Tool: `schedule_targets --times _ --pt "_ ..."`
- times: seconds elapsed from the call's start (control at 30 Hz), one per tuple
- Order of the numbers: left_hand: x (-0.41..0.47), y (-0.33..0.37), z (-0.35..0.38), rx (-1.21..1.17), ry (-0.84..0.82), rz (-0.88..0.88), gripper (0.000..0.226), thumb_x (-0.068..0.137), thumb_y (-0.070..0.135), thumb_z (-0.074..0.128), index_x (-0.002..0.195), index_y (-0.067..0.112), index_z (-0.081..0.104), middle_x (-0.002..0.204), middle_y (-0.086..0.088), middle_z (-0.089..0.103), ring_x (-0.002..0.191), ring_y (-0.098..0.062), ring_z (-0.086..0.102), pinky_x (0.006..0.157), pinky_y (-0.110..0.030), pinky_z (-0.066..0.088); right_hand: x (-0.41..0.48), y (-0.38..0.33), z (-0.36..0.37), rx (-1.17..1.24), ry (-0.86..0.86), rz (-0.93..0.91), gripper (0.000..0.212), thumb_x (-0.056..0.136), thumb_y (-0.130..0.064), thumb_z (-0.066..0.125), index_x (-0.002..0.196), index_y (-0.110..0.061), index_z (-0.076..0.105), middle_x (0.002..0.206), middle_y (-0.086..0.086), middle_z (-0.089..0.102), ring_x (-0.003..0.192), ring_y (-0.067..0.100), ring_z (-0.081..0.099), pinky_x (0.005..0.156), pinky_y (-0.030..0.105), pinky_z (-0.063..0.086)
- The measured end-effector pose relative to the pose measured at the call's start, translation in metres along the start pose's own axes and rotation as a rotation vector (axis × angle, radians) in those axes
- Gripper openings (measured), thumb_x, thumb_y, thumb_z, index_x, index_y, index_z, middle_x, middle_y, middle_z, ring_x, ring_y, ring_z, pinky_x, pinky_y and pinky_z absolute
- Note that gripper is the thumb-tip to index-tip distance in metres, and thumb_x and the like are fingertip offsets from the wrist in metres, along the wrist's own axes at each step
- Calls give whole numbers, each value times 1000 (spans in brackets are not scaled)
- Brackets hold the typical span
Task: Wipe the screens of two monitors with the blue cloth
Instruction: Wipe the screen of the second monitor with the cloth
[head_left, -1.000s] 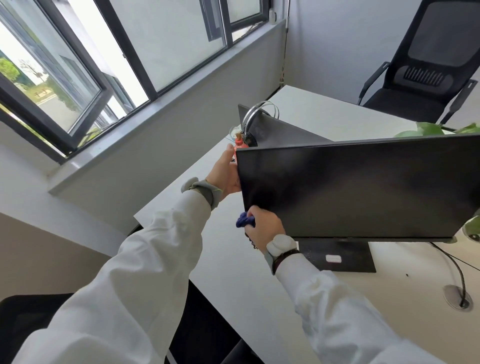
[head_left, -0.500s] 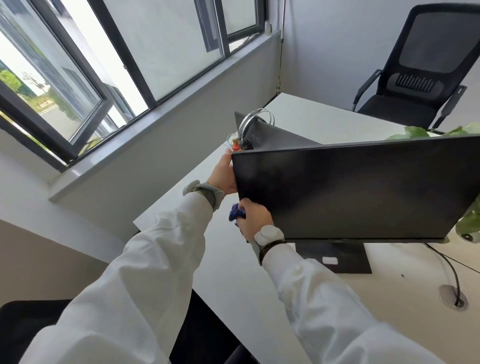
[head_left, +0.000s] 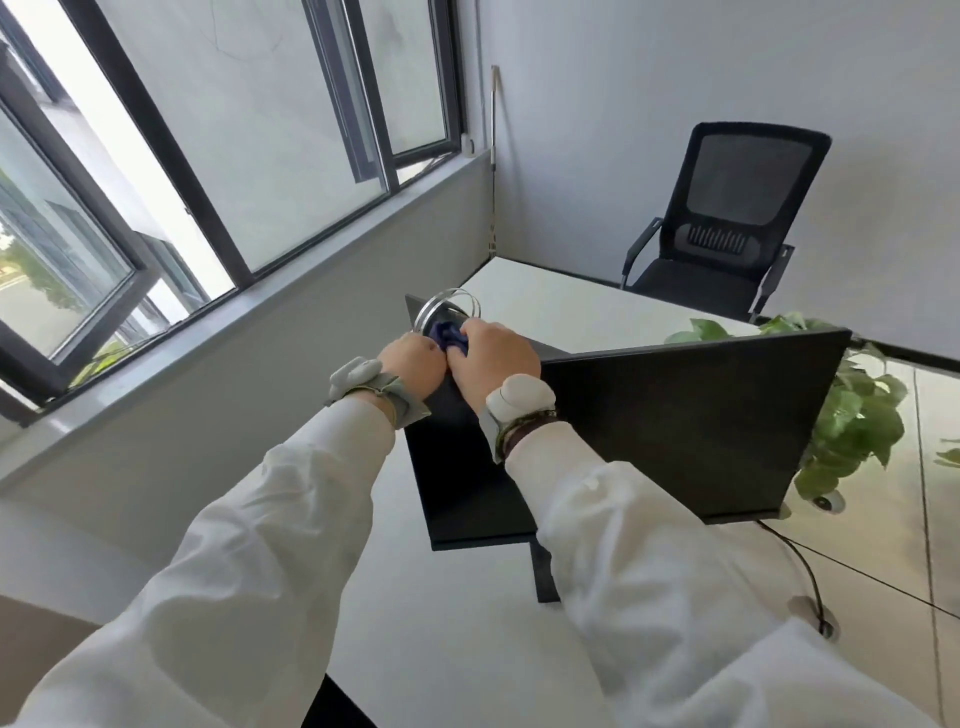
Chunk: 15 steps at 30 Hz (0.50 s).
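Observation:
The near monitor (head_left: 675, 426) stands on the white desk (head_left: 457, 623), its dark screen facing me. Behind it, the second monitor (head_left: 543, 347) shows only a dark sliver with a metal hoop (head_left: 441, 304) on it. My left hand (head_left: 413, 364) and my right hand (head_left: 493, 358) meet above the near monitor's top left corner. The bunched blue cloth (head_left: 451, 333) sits between them, held by the curled fingers of both hands. That corner is hidden under my hands.
A potted green plant (head_left: 852, 415) stands behind the near monitor's right end. A black cable runs to a desk grommet (head_left: 826, 626). A black office chair (head_left: 727, 228) is at the far corner, and a window wall runs along the left.
My right hand rose with the cloth from the screen's lower left corner to its top left corner. My left hand left the monitor's side edge and joined it at the cloth. The camera tilted up.

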<state>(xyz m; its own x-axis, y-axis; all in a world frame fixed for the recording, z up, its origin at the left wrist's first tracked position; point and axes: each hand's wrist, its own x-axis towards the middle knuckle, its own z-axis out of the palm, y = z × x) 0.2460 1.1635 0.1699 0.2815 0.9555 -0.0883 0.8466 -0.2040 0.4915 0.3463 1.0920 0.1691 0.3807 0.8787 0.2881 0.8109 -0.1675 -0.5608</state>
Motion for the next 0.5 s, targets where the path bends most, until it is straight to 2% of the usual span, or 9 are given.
schedule_targets --times 0.13,0.27,0.37,0.5 --pt "1 7 13 306 -55 95 37 104 20 37 112 2 68 116 -17 66 110 -35 61 91 -39 48 -1 21 3 -79 -9 -25 27 94 -44 54 102 -20 63 97 3 64 89 25 63 64 28 37" --pt "-2 25 22 492 -58 158 41 106 21 27 122 8 62 124 -12 63 114 -33 61 95 -39 46 1 47 -15 -121 20 -4 27 95 -41 54 109 -20 65 102 5 65 93 26 63 66 28 39" --pt "0 41 28 502 -73 156 45 104 29 23 114 8 62 120 -16 64 108 -37 61 92 -43 47 1 77 -32 -150 38 34 27 97 -41 52 108 -19 62 99 4 62 90 26 62 65 28 36" --pt "-10 77 46 437 -92 176 40 105 23 24 130 6 51 116 -16 62 105 -35 61 90 -44 50 -2 123 -64 -194 99 82 27 98 -42 52 109 -19 61 94 0 58 82 18 57 64 27 37"
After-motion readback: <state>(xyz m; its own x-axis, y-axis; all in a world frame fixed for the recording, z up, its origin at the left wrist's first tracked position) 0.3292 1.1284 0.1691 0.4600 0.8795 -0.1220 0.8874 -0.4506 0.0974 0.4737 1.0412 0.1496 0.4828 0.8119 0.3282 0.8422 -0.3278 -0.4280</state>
